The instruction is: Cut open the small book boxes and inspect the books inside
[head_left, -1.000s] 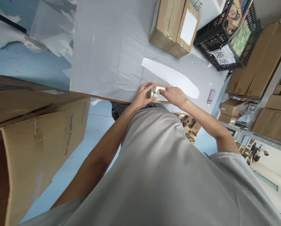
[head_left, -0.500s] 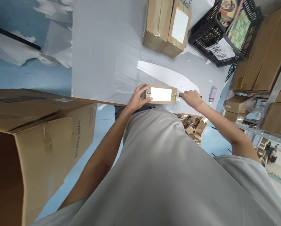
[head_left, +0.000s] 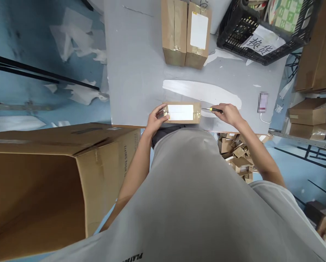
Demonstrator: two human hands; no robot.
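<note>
A small, long cardboard box (head_left: 197,118) with a white label (head_left: 180,112) lies near the front edge of the table. Clear tape covers its ends, and a faint line runs lengthwise across the label. My left hand (head_left: 156,119) grips the box's left end, thumb on top and fingers at the far side. In my right hand (head_left: 228,113) is a screwdriver (head_left: 216,110) with a black and yellow handle, held closed in the fingers. Its thin metal tip points left, right by the box's right end; whether it touches cannot be made out.
Two taped cardboard boxes (head_left: 175,32) stand farther back on the grey table (head_left: 135,72), beside a black crate (head_left: 236,32) of books. A white paper strip (head_left: 201,91) lies behind the small box. A phone (head_left: 262,102) is at right; a large open carton (head_left: 108,182) stands left.
The view has shifted, with more of the carton showing. The screwdriver's metal shaft now shows beside the box's right end, and a line is visible on the label. My left hand still grips the box.
</note>
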